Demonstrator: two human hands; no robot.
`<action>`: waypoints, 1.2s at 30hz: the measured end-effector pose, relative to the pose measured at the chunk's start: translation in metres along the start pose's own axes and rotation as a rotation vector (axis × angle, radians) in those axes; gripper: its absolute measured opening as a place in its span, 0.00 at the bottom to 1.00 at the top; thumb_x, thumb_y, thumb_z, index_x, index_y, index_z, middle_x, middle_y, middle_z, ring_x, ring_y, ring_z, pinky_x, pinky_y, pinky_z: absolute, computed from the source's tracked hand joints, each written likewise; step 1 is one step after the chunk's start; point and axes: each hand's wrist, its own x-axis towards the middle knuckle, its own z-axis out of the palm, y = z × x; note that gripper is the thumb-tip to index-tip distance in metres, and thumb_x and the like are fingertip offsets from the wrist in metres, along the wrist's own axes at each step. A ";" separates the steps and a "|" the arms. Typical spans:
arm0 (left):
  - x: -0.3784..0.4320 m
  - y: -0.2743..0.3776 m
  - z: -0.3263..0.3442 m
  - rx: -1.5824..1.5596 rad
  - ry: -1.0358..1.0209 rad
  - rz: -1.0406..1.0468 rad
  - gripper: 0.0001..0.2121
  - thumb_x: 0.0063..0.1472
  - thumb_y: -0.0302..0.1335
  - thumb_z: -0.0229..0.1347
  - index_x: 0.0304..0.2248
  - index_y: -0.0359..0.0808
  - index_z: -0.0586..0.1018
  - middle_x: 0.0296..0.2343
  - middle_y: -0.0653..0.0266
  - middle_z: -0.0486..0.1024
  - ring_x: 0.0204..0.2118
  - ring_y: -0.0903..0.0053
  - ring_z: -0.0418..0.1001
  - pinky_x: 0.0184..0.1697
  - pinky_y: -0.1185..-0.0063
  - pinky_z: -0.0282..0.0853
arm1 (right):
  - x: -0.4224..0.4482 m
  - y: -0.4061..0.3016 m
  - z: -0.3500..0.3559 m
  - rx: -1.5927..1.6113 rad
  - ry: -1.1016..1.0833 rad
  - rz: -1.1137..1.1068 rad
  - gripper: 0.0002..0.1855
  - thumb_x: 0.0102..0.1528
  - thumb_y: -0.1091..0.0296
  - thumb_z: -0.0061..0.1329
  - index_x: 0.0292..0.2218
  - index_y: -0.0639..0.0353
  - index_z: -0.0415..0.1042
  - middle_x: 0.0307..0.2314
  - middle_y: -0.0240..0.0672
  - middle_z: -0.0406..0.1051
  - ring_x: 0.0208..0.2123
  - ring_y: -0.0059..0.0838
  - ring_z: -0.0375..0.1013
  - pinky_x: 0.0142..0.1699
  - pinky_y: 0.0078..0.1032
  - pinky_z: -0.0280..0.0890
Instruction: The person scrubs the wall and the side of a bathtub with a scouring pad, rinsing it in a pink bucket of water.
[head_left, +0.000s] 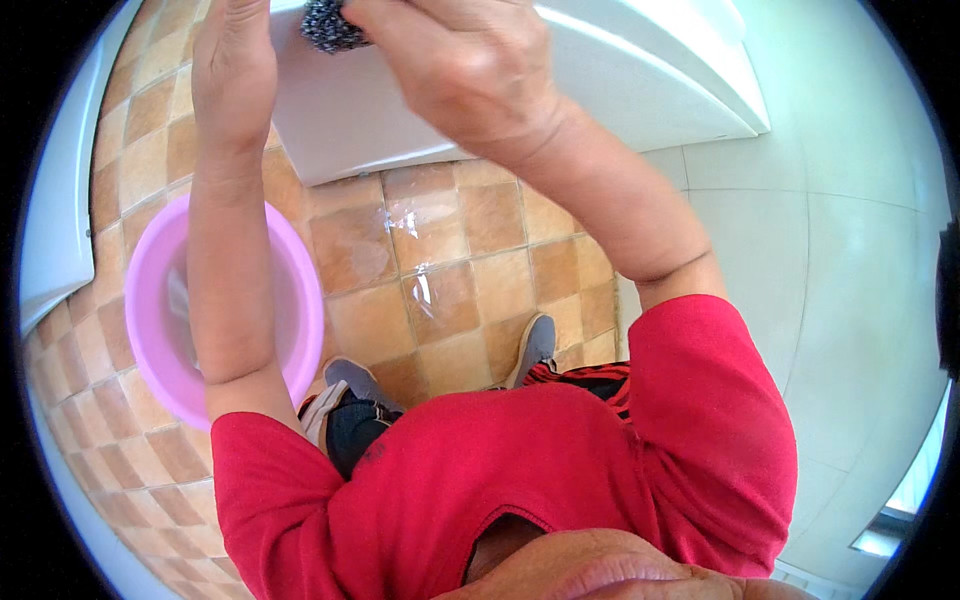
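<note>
In my right hand (472, 67), near the top of the view, is a dark, glittery scouring pad (330, 27), which lies close to the face of a white fixture (360, 112). Motion blurs the knuckles a little. My left hand (234, 75) is raised at the fixture's left edge, its fingers cut off by the top of the picture, so I cannot tell what they touch. Below my left forearm, a pink plastic basin (311, 300) stands on the floor with what looks like water and a pale thing inside.
The checkered tile floor (450, 292) has wet, shiny patches between the fixture and my shoes. Another white fixture (60, 195) stands at the far left. Pale wall tiles (750, 247) run along the right side, with a window-like opening at the lower right.
</note>
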 end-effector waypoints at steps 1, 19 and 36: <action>-0.001 -0.003 0.001 -0.019 -0.010 0.016 0.19 0.67 0.35 0.34 0.44 0.29 0.71 0.37 0.58 0.72 0.40 0.74 0.67 0.44 0.79 0.60 | -0.023 0.014 0.001 -0.033 0.052 0.022 0.09 0.49 0.73 0.46 0.33 0.67 0.72 0.30 0.39 0.70 0.31 0.34 0.70 0.34 0.24 0.65; -0.009 -0.003 0.011 0.264 0.069 -0.114 0.22 0.66 0.37 0.31 0.48 0.29 0.68 0.43 0.57 0.69 0.46 0.72 0.65 0.51 0.76 0.57 | -0.106 0.047 -0.027 -0.186 0.240 0.194 0.14 0.35 0.83 0.54 0.28 0.60 0.75 0.28 0.35 0.71 0.28 0.32 0.69 0.32 0.26 0.65; -0.008 -0.010 0.010 0.360 0.129 -0.115 0.21 0.64 0.28 0.29 0.47 0.25 0.68 0.42 0.49 0.70 0.46 0.64 0.68 0.51 0.73 0.59 | -0.154 0.071 -0.024 -0.274 0.329 0.170 0.12 0.36 0.77 0.55 0.28 0.55 0.75 0.28 0.33 0.71 0.30 0.29 0.69 0.32 0.24 0.64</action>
